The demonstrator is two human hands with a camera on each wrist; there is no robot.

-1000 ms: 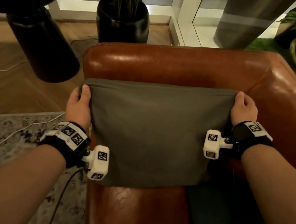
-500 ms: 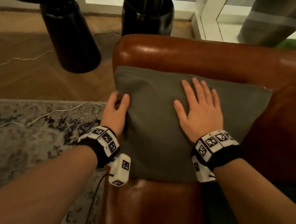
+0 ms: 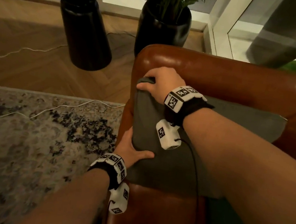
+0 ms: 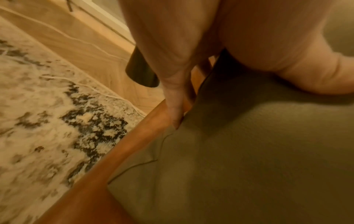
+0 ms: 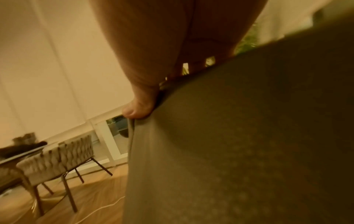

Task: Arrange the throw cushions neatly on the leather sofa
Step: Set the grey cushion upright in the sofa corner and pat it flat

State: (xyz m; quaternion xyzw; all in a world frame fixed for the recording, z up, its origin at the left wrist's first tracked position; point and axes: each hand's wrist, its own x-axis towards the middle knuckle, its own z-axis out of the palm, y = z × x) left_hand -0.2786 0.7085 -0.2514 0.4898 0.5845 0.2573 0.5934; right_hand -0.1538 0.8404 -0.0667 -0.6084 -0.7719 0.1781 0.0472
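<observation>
A grey throw cushion (image 3: 168, 171) leans against the arm of the brown leather sofa (image 3: 226, 76). My right hand (image 3: 155, 82) reaches across and grips the cushion's upper left corner; in the right wrist view its thumb (image 5: 138, 109) presses on the cushion's (image 5: 229, 136) edge. Lower on the left edge, my left hand (image 3: 133, 149) holds the cushion with the thumb on its face. In the left wrist view its fingers (image 4: 172, 91) are tucked between the cushion (image 4: 249, 151) and the leather (image 4: 118, 151).
Left of the sofa lie a patterned rug (image 3: 32, 142) and wood floor with a white cable (image 3: 26, 52). A black table pedestal (image 3: 85, 34) and a black potted plant (image 3: 164, 23) stand beyond the sofa arm. A tufted chair (image 5: 57, 154) shows further off.
My right hand left the cushion's face, where it lay flat, and took the upper left corner. My left hand slid down the left edge. The cushion now sits against the sofa arm.
</observation>
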